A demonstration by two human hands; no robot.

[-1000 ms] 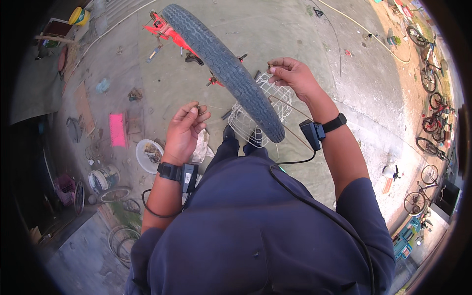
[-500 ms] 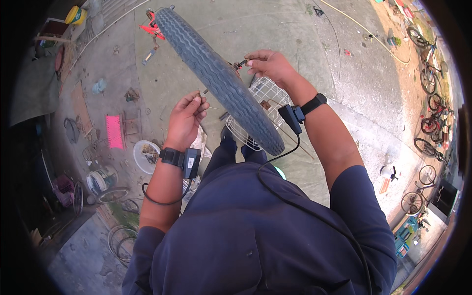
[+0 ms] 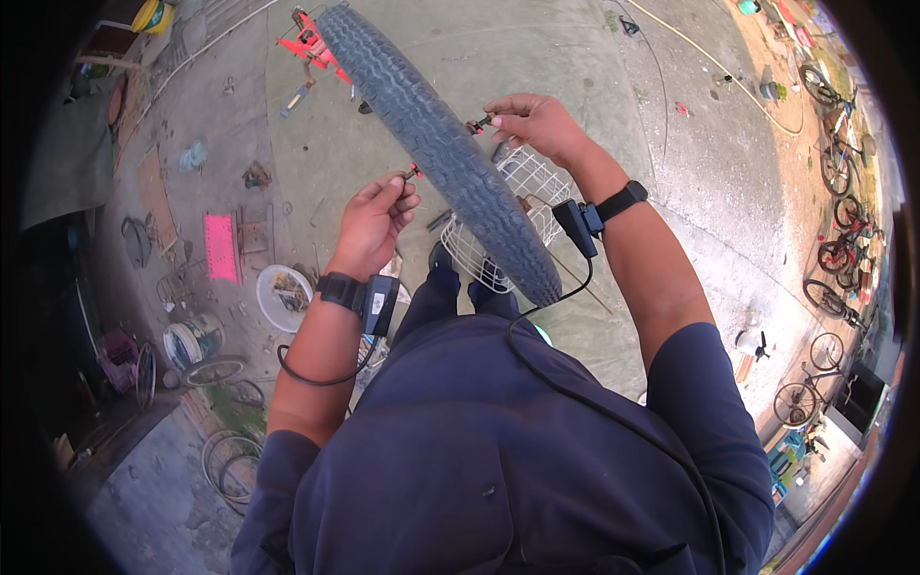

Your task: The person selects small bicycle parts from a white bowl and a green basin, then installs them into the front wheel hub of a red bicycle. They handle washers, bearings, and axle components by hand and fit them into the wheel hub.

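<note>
A wheel with a worn grey tyre (image 3: 431,144) stands slanted in front of me, its tread toward me, running from upper left to lower right. My left hand (image 3: 377,218) is closed, thumb and fingertips pinched at the left axle end (image 3: 414,172), where a bit of red shows. On the other side my right hand (image 3: 533,125) pinches the right axle end (image 3: 480,124). Whether a small nut sits in either pinch I cannot make out. Below the tyre is a white wire basket (image 3: 532,177), partly hidden by it. The hub's middle is hidden by the tyre.
Beyond the tyre's top is a red metal part (image 3: 311,43), with a tool (image 3: 295,100) on the floor nearby. At left lie a white basin (image 3: 285,297), a pink panel (image 3: 220,247) and loose rims (image 3: 230,470). Several bicycles (image 3: 839,163) line the right side.
My left hand has moved up and right; its fingertips, apart from the axle before, now meet the left axle end. The wheel has shifted slightly right, and more of the red part shows.
</note>
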